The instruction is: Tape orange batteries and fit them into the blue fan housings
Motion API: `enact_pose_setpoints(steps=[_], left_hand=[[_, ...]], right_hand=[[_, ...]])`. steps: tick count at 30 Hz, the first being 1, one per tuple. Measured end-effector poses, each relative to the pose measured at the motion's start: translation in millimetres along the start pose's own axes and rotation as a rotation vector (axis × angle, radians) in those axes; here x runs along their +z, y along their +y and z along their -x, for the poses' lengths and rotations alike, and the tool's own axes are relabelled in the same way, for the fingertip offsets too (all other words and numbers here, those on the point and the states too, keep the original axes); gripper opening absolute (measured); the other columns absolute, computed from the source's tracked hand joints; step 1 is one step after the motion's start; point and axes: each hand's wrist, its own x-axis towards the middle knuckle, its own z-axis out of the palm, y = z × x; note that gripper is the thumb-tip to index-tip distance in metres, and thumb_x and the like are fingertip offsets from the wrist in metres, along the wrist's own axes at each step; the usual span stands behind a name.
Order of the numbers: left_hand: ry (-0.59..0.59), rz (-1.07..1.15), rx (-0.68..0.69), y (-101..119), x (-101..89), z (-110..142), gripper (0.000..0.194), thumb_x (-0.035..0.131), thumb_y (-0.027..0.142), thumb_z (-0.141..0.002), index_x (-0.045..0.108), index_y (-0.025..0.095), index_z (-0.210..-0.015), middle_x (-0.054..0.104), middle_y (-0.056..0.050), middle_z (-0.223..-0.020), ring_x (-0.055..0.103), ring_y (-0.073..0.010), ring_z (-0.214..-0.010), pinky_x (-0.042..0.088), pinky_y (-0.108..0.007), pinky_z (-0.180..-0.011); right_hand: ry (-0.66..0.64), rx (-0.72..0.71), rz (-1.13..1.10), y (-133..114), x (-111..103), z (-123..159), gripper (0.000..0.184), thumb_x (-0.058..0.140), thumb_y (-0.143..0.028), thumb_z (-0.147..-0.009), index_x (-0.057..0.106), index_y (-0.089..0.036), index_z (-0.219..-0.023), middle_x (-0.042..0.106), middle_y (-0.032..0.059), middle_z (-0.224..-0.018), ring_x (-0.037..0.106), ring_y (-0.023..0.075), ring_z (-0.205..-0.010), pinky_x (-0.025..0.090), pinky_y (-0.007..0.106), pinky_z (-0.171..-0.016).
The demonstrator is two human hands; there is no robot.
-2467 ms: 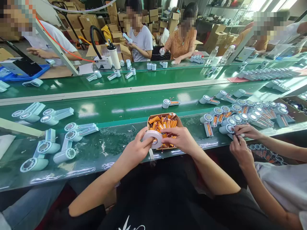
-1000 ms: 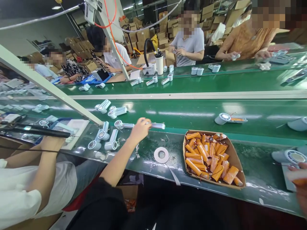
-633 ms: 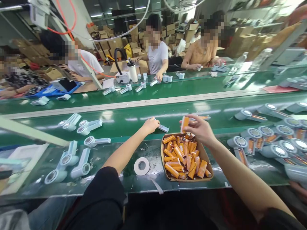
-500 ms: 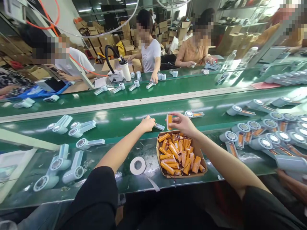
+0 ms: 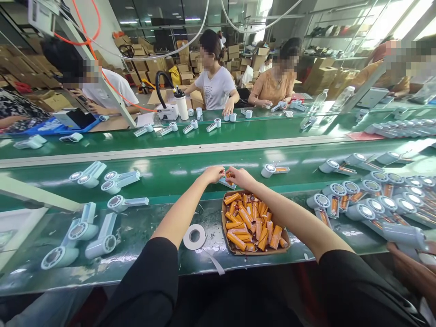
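Observation:
Over the green bench, my left hand (image 5: 214, 174) is closed on a pale-blue handheld fan (image 5: 226, 183); its round head is hidden behind the fingers and only the tray-like handle shows. My right hand (image 5: 240, 178) meets it there, fingers pinched on an orange-wrapped battery (image 5: 230, 180) at the open handle. Most of that battery is covered by the fingers. Just below the hands, a cardboard box (image 5: 227, 247) holds several orange batteries with thin wires. A roll of white tape (image 5: 187, 237) lies left of the box, its loose end trailing toward the bench edge.
Several fans without visible batteries, among them one fan (image 5: 117, 203), lie to the left. Many fans showing orange batteries, one fan (image 5: 320, 200) nearest, crowd the right. Another fan (image 5: 269, 170) lies beyond the box. Across the bench, people work, and a co-worker's hand (image 5: 403, 259) is at far right.
My right hand has moved left and down, bringing the battery from above the box to the fan handle. My left hand stays on the fan. The view has tilted up slightly.

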Motion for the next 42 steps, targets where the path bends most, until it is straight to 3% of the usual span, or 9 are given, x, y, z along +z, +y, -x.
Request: enact_pose_setpoints(steps=[5,22,24,26,30,32,34,37,42], left_hand=[[0.021,0.044,-0.021,7.0,8.5,-5.3,0.031,0.065,0.041,-0.103,0.069,0.017,-0.121,0.071,-0.009,-0.123,0.069,-0.0237,-0.114,0.056,-0.049,-0.103],[0.190,0.229,-0.117,27.1,18.8,-10.2,0.025,0.064,0.034,-0.103,0.069,0.016,-0.119,0.072,-0.010,-0.120,0.070,-0.0223,-0.108,0.058,-0.044,-0.098],[0.269,0.254,-0.113,31.4,17.8,8.4,0.025,0.063,0.026,-0.101,0.068,0.017,-0.124,0.073,-0.012,-0.126,0.069,-0.0234,-0.115,0.056,-0.041,-0.102],[0.357,0.270,-0.090,30.2,22.2,46.5,0.029,0.063,0.022,-0.100,0.067,0.019,-0.129,0.071,-0.012,-0.133,0.066,-0.0238,-0.126,0.052,-0.039,-0.109],[0.457,0.282,-0.056,1.8,57.0,170.7,0.023,0.057,0.030,-0.103,0.073,0.020,-0.115,0.076,-0.010,-0.124,0.069,-0.0245,-0.120,0.053,-0.042,-0.110],[0.468,0.217,0.050,-19.7,81.4,233.3,0.024,0.061,0.036,-0.101,0.076,0.021,-0.112,0.079,-0.009,-0.117,0.068,-0.0267,-0.121,0.054,-0.045,-0.111],[0.434,0.075,0.151,-35.4,102.1,279.8,0.030,0.065,0.036,-0.099,0.075,0.022,-0.123,0.077,-0.009,-0.126,0.065,-0.0288,-0.126,0.055,-0.048,-0.111],[0.437,-0.091,0.189,-39.2,117.9,309.9,0.031,0.059,0.021,-0.099,0.074,0.023,-0.126,0.073,-0.009,-0.134,0.063,-0.0276,-0.128,0.056,-0.047,-0.109],[0.439,-0.174,0.216,-17.9,116.6,298.3,0.029,0.066,0.021,-0.096,0.073,0.022,-0.124,0.069,-0.011,-0.138,0.056,-0.0328,-0.134,0.054,-0.051,-0.111]], right_hand=[[-0.092,-0.024,0.186,0.2,-2.5,-0.3,0.039,0.066,-0.029,-0.098,0.063,-0.025,-0.136,0.081,0.0060,-0.096,0.075,0.0264,-0.091,0.049,0.029,-0.077],[-0.393,-0.030,0.475,-15.7,-4.2,-10.1,0.035,0.063,-0.032,-0.097,0.076,-0.023,-0.129,0.077,0.0170,-0.126,0.074,0.0332,-0.116,0.056,0.039,-0.094],[-0.383,-0.061,0.467,-17.6,-11.9,-8.2,0.033,0.064,-0.032,-0.097,0.077,-0.023,-0.127,0.076,0.0160,-0.130,0.072,0.0318,-0.119,0.055,0.038,-0.099],[-0.347,-0.092,0.445,-16.0,-23.2,-1.0,0.034,0.063,-0.031,-0.099,0.076,-0.023,-0.129,0.073,0.0150,-0.134,0.071,0.0300,-0.122,0.053,0.037,-0.104],[-0.141,-0.135,0.308,-7.6,-47.3,39.5,0.043,0.056,-0.037,-0.105,0.067,-0.022,-0.143,0.068,0.0149,-0.143,0.066,0.0288,-0.130,0.050,0.039,-0.111],[0.005,-0.189,0.090,-8.9,-53.5,71.9,0.039,0.056,-0.040,-0.104,0.072,-0.021,-0.135,0.072,0.0134,-0.134,0.069,0.0278,-0.123,0.054,0.040,-0.107],[0.051,-0.246,-0.147,-19.0,-52.8,105.9,0.034,0.059,-0.042,-0.102,0.078,-0.022,-0.122,0.079,0.0105,-0.118,0.074,0.0260,-0.107,0.059,0.040,-0.098],[-0.036,-0.276,-0.338,-48.8,-37.6,148.1,0.030,0.062,-0.044,-0.099,0.080,-0.024,-0.113,0.081,0.0077,-0.108,0.075,0.0238,-0.095,0.060,0.037,-0.088],[-0.211,-0.144,-0.421,-95.2,7.0,176.4,0.032,0.064,-0.040,-0.098,0.078,-0.022,-0.120,0.079,0.0038,-0.083,0.073,0.0205,-0.075,0.057,0.031,-0.072]])
